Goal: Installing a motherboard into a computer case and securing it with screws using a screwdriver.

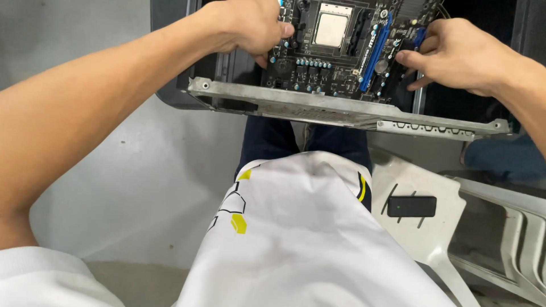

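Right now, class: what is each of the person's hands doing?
Left hand: closed, gripping the left edge of the black motherboard with blue slots.
Right hand: fingers curled on the board's right edge, by the grey metal computer case.

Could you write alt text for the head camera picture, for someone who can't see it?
Two bare hands, left hand and right hand, grip a black motherboard inside an open metal computer case. Below, a small black device lies on a white plastic chair.

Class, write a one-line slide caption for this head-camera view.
Both hands, left hand and right hand, grip a black motherboard inside an open metal computer case.
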